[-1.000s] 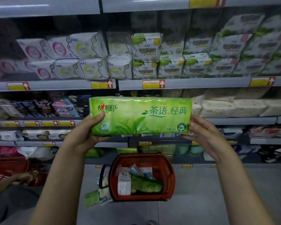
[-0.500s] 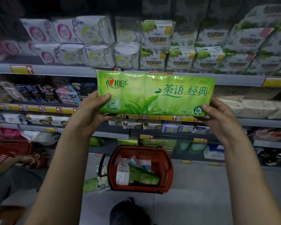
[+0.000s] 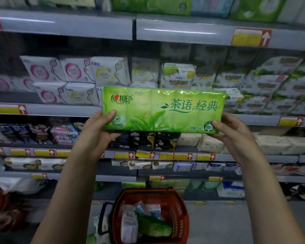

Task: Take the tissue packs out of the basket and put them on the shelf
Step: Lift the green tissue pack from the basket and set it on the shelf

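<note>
Green tissue pack [image 3: 164,110]: long, flat, clear-wrapped, printed face toward the camera. It is held level in the air between the two grips, in front of the shelving and not resting on any board.

Left grip [image 3: 97,131]: clamped on the pack's left end, thumb [image 3: 111,113] on the front face, fingers hidden behind the pack.

Right grip [image 3: 236,136]: clamped on the pack's lower right corner, thumb tip on the front by the round "100%" mark, fingers curled behind.

Both forearms rise from the bottom of the frame.

Directly behind the pack, at grip height: grey shelf edge [image 3: 60,110] carrying yellow price tags [image 3: 11,109].

Above the grips, on that shelf: stacked white packets with pink and yellow rings [image 3: 109,71], and further toward the right grip's side, white packets with green print [image 3: 178,74].

Just under the pack: dark packets [image 3: 153,140]. Beyond the right grip: pale beige packs [image 3: 271,143].

Well below the grips, between the forearms: red basket [image 3: 180,213] on the floor [image 3: 218,224], black handle [image 3: 102,219] lying to its left. Inside it are a white pack [image 3: 128,224], a green pack [image 3: 153,228] and some smaller packs, too blurred to tell more.
</note>
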Action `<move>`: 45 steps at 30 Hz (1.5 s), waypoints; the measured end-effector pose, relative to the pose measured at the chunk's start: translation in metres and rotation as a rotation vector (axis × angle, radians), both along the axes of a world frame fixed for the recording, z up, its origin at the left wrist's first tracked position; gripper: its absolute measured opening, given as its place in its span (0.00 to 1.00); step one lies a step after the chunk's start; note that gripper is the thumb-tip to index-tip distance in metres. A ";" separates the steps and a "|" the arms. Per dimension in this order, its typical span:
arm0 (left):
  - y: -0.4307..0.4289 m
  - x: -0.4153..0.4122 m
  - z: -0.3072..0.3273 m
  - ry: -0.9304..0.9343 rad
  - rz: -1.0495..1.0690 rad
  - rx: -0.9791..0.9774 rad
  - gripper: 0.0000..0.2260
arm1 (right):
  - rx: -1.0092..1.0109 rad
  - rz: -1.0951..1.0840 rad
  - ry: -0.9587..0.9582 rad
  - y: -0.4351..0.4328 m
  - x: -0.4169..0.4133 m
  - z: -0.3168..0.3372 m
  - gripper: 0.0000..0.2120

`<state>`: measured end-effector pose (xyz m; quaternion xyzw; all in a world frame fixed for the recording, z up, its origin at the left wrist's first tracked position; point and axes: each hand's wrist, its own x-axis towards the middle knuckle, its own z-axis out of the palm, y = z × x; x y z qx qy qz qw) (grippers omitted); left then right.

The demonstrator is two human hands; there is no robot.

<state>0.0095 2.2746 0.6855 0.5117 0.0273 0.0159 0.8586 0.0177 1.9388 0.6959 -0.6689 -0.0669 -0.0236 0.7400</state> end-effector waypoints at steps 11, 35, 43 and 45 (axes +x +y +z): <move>0.065 0.036 0.027 -0.133 -0.095 -0.050 0.23 | 0.077 -0.058 -0.042 0.060 0.022 0.015 0.43; 0.046 0.083 0.106 -0.339 0.015 -0.016 0.15 | 0.143 -0.169 -0.297 0.055 0.076 0.094 0.38; 0.045 0.094 0.135 -0.453 0.107 0.118 0.31 | 0.151 -0.150 -0.330 0.058 0.093 0.115 0.34; 0.043 0.097 0.142 -0.473 0.137 0.159 0.30 | 0.154 -0.164 -0.339 0.056 0.098 0.122 0.34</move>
